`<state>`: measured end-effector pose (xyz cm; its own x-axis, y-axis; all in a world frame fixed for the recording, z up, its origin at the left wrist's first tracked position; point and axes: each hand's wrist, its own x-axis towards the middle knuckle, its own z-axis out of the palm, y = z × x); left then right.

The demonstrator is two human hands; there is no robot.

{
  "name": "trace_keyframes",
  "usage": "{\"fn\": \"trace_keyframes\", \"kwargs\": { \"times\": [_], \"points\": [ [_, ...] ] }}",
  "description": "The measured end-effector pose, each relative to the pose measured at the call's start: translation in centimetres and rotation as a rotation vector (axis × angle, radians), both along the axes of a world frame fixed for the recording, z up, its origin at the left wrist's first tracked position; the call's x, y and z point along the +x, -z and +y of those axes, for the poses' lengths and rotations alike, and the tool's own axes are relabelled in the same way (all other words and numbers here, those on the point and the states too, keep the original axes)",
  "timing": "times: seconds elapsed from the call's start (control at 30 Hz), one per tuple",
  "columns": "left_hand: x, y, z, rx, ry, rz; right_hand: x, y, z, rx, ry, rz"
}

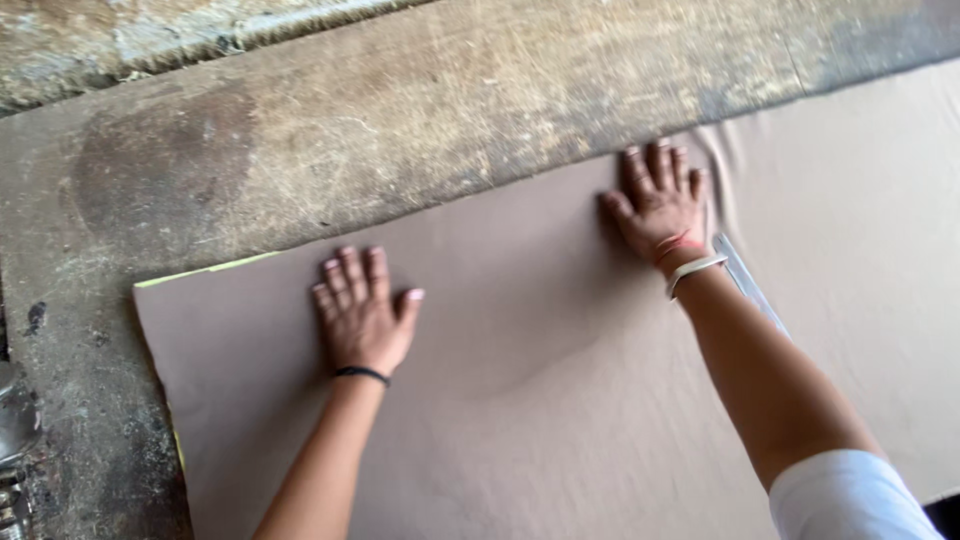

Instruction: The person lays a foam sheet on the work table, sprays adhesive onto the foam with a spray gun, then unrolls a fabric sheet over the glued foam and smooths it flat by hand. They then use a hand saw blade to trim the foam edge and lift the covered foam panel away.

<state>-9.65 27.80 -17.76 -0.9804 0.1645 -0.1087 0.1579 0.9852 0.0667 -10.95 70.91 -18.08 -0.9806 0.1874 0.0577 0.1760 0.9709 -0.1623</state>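
Both hands lie flat, fingers spread, on a wide taupe cloth (520, 400) covering the worn table (350, 130). The left hand (362, 312) presses near the cloth's left end, the right hand (660, 205) near its far edge, beside small wrinkles (722, 160). A yellow-green strip (215, 268) peeks out beneath the far-left edge.

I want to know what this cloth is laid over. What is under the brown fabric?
Under the brown fabric a thin yellow-green edge of another layer peeks out at the near-left corner, on the worn table. Both flat hands, left hand and right hand, press it; the rest underneath is covered.
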Motion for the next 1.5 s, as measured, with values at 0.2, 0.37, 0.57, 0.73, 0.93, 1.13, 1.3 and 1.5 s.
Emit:
{"fn": "trace_keyframes", "kwargs": {
  "times": [0.2, 0.37, 0.57, 0.73, 0.93, 1.13, 1.3, 1.5],
  "points": [
    [6.5, -2.1, 15.1, 0.178, 0.380, -0.121, 13.8, -1.2, -5.9, -0.028, -0.133, -0.091],
    [18.1, -1.6, 19.6, 0.183, 0.626, -0.018, 26.1, -1.7, -7.4, -0.099, 0.008, -0.099],
    [34.1, -1.4, 17.2, 0.242, 0.840, -0.104, 43.7, -1.3, -9.7, -0.047, 0.269, -0.050],
    [39.5, -2.2, 12.4, 0.307, 0.911, -0.138, 47.5, 0.5, -9.8, -0.083, 0.291, -0.068],
    [30.8, -1.9, -2.0, 0.126, 0.136, -0.116, 45.4, 1.1, -9.6, -0.118, 0.296, -0.164],
    [34.3, -1.9, -19.4, 0.093, -0.384, -0.035, 41.3, 1.7, -17.3, -0.046, 0.077, -0.138],
    [39.3, -1.5, -21.6, 0.051, -0.588, -0.077, 32.0, 1.7, -34.2, 0.116, -0.366, -0.106],
    [41.3, -2.3, -23.3, 0.088, -0.636, -0.127, 22.1, -2.4, -50.6, 0.054, -0.692, -0.180]
  ]
}}
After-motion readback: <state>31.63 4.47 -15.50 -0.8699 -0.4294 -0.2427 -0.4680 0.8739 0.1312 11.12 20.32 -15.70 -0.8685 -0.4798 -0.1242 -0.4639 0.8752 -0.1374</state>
